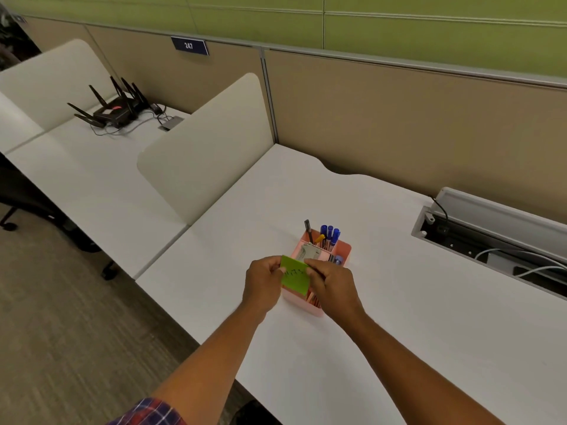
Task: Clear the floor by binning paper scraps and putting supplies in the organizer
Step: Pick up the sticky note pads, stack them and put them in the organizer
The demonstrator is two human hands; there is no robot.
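Note:
A pink desk organizer [342, 251] stands on the white desk [399, 317]. Its back compartment holds several blue pens [329, 233], a black pen and a yellow-tipped one. A metal stapler [310, 252] lies in its middle section. I hold a green sticky note [295, 275] with dark writing just above the organizer's front part. My left hand [264, 285] pinches the note's left edge and my right hand [333, 285] pinches its right edge. The hands and the note hide the organizer's front compartments.
A cream divider panel [208, 148] separates this desk from the left one, where a black router [115, 110] with antennas sits. An open cable tray [491, 240] with wires runs along the desk's back right. Grey carpet [61, 348] and office chair wheels lie at the left.

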